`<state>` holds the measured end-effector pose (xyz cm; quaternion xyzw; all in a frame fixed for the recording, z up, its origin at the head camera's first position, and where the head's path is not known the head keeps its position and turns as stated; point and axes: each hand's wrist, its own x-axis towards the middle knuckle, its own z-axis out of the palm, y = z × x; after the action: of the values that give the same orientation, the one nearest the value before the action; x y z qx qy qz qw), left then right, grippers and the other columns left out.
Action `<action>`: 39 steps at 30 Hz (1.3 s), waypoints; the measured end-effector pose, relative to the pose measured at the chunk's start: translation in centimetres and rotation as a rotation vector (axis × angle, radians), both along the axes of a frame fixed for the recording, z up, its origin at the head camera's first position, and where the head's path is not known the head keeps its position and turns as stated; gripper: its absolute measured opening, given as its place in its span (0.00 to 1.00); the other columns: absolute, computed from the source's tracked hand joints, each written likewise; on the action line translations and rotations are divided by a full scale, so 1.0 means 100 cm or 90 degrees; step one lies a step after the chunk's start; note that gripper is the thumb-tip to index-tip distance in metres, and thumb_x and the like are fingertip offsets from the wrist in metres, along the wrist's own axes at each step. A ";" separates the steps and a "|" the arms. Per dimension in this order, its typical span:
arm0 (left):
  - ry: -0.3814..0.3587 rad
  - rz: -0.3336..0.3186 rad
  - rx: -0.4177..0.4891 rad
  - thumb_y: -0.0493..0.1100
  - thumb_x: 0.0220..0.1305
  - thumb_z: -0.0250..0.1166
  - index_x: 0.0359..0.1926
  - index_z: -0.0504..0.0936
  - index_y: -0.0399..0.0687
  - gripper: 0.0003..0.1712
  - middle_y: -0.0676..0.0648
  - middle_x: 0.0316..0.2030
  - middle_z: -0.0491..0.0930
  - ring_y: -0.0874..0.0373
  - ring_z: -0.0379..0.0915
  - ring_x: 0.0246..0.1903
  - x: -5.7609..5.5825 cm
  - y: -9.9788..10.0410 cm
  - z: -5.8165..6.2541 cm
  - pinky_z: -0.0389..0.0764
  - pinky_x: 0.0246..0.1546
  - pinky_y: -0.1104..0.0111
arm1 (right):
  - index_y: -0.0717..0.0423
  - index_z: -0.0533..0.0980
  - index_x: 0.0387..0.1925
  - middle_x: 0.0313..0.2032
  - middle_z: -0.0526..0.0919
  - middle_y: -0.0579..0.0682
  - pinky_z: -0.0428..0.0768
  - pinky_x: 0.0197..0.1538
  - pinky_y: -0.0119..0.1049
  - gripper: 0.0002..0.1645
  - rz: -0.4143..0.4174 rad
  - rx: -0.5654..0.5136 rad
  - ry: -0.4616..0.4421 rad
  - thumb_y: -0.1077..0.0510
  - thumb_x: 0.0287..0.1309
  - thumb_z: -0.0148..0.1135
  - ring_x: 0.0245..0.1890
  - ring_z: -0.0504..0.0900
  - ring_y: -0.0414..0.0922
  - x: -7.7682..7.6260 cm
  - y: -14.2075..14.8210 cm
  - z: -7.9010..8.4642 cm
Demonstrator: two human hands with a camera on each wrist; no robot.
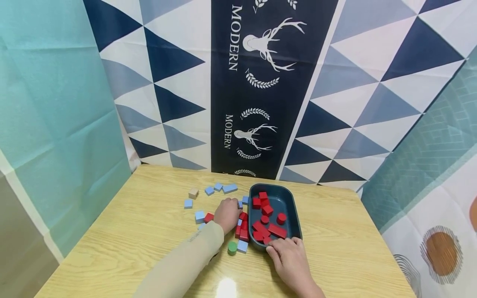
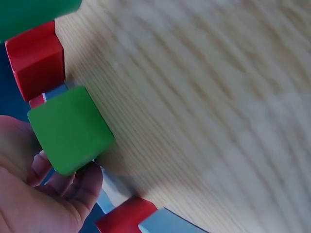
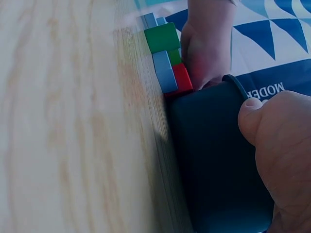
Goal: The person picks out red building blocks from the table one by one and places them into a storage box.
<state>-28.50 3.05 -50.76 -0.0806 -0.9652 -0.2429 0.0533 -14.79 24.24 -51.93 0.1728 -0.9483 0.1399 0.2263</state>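
Note:
My left hand (image 1: 228,214) reaches down among the loose blocks at the tray's left side, fingers bent. A green block (image 2: 70,128) stands in front of those fingers in the left wrist view and hides their tips; I cannot tell what they hold. Just past the knuckles is a small blue block (image 1: 240,204), and several red blocks (image 1: 244,234) lie against the tray. With its fingers curled over the near rim, my right hand (image 1: 290,260) grips the dark blue tray (image 1: 295,207). Inside are several red blocks (image 1: 277,230), among them a red cylinder (image 1: 281,218).
On the wooden table (image 1: 141,215), blue blocks (image 1: 230,188) are scattered left of and behind the tray, with a natural wood block (image 1: 193,193) among them. A green cylinder (image 1: 232,248) sits nearer me beside another blue block (image 1: 242,246). Patterned cloth (image 1: 179,82) hangs behind the table.

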 end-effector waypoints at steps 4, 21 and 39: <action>-0.002 -0.004 0.023 0.44 0.69 0.75 0.38 0.83 0.41 0.12 0.43 0.33 0.83 0.49 0.81 0.36 -0.002 -0.005 0.000 0.87 0.41 0.56 | 0.40 0.87 0.33 0.33 0.89 0.37 0.71 0.51 0.44 0.03 -0.001 -0.001 0.000 0.52 0.64 0.75 0.37 0.84 0.34 0.000 0.000 -0.001; 0.037 -0.126 0.273 0.36 0.65 0.77 0.70 0.73 0.45 0.35 0.46 0.57 0.82 0.53 0.79 0.56 0.008 0.023 0.042 0.84 0.63 0.59 | 0.39 0.85 0.32 0.31 0.87 0.35 0.71 0.49 0.43 0.06 0.017 -0.006 0.057 0.54 0.61 0.77 0.34 0.83 0.32 0.000 0.002 -0.002; 0.108 -0.226 -0.161 0.41 0.77 0.66 0.49 0.87 0.52 0.05 0.51 0.47 0.85 0.59 0.76 0.46 0.004 0.054 0.023 0.84 0.51 0.73 | 0.38 0.84 0.31 0.30 0.87 0.36 0.70 0.47 0.42 0.08 0.045 -0.014 0.100 0.55 0.60 0.77 0.33 0.82 0.32 -0.002 0.001 -0.006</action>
<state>-28.05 8.45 -48.49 -0.2753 -0.9507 -0.1182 0.0800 -15.02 24.30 -52.52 0.2139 -0.9194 0.1442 0.2970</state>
